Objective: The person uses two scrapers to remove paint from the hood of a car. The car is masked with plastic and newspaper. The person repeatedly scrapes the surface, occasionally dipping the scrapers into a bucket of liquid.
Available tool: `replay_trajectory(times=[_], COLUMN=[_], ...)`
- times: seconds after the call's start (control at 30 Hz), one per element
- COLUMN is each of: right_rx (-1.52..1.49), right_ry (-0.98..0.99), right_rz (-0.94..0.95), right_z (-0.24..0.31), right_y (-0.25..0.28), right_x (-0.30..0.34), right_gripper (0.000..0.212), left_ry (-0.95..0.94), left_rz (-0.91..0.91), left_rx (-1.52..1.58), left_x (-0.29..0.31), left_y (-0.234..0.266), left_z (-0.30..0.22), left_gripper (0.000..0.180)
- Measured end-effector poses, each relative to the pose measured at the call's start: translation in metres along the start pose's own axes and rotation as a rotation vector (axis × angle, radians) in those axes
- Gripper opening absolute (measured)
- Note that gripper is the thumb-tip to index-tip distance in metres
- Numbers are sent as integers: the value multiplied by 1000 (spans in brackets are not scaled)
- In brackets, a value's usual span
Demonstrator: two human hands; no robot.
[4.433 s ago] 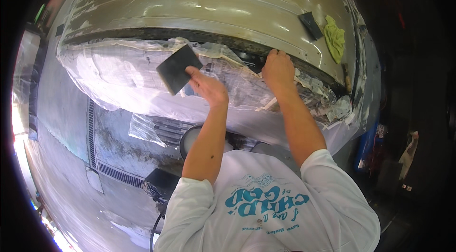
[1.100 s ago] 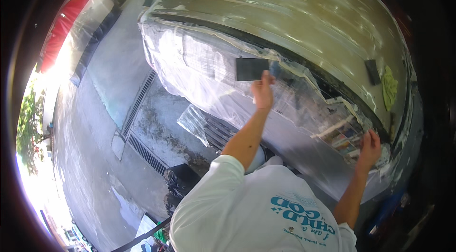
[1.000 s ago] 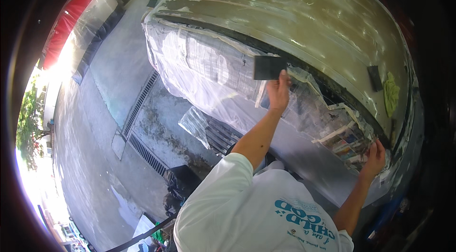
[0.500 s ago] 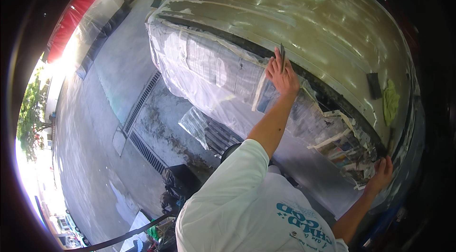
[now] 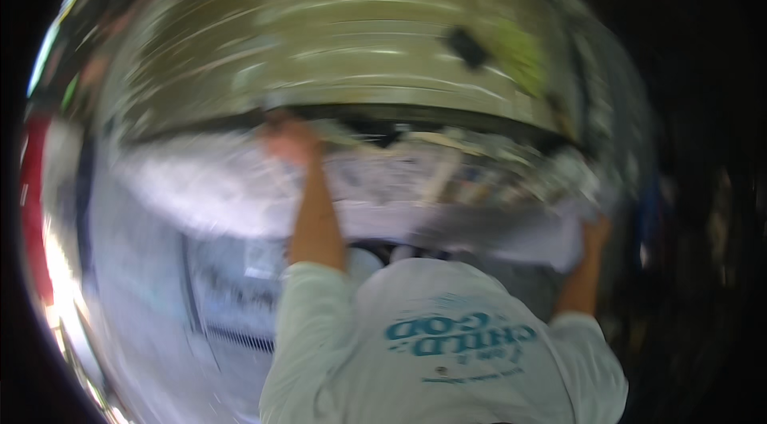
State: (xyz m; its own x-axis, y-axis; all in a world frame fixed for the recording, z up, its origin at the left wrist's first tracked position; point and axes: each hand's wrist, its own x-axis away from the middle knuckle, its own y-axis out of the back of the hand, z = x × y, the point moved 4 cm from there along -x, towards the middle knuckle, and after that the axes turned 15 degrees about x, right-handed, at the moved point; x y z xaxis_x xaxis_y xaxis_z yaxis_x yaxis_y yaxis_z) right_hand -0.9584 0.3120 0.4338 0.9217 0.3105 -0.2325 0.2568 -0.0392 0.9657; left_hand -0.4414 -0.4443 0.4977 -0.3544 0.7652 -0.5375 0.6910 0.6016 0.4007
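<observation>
Motion smears the whole picture. My left hand (image 5: 292, 141) is closed at the dark edge channel (image 5: 363, 114) of a ribbed, glossy olive-beige vehicle roof (image 5: 319, 41). A thin, dark, flat tool shows faintly by its fingertips; its kind cannot be made out. Below that edge, taped newspaper masking (image 5: 383, 172) covers the side, its right part torn and crumpled. Over the lower side hangs translucent plastic sheeting (image 5: 511, 236). My right hand (image 5: 595, 232) is lower, beside the sheeting's right end, its fingers too blurred to read.
On the roof's right part lie a dark rectangular pad (image 5: 466, 49) and a yellow-green cloth (image 5: 518, 55). Grey concrete floor (image 5: 136, 280) with a drain grate (image 5: 240, 338) spreads at the lower left. A red and white covering (image 5: 36, 200) stands at the far left.
My view has turned, so the roof edge now runs nearly level. My left hand appears farther left along that edge; my right hand has come down from the roof's corner to beside the sheeting.
</observation>
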Motion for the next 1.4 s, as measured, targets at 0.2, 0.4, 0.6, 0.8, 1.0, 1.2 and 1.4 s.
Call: replay_trajectory(times=[0.2, 0.4, 0.6, 0.8, 1.0, 1.2, 1.4], right_rx=[-615, -54, -24, -300, -826, -770, -715], right_ry=[-99, 312, 283, 284, 174, 768, 690], right_rz=[-31, -99, 168, 179, 554, 385, 300], right_z=[221, 293, 309, 284, 378, 482, 438], right_y=[132, 101, 100, 82, 184, 254, 221], right_x=[-67, -136, -150, -163, -72, -14, -33], right_gripper=[34, 44, 47, 49, 42, 46, 41], left_ry=[42, 109, 231, 274, 285, 232, 214], left_rz=[-89, 198, 23, 13, 90, 91, 78], left_rx=[3, -353, 139, 181, 168, 130, 119], left_x=[-9, -13, -5, 2, 0, 0, 0], left_y=[20, 11, 29, 25, 27, 23, 26], left_z=[-18, -12, -23, -22, -25, -20, -23], left_gripper=[52, 72, 69, 72, 68, 59, 55])
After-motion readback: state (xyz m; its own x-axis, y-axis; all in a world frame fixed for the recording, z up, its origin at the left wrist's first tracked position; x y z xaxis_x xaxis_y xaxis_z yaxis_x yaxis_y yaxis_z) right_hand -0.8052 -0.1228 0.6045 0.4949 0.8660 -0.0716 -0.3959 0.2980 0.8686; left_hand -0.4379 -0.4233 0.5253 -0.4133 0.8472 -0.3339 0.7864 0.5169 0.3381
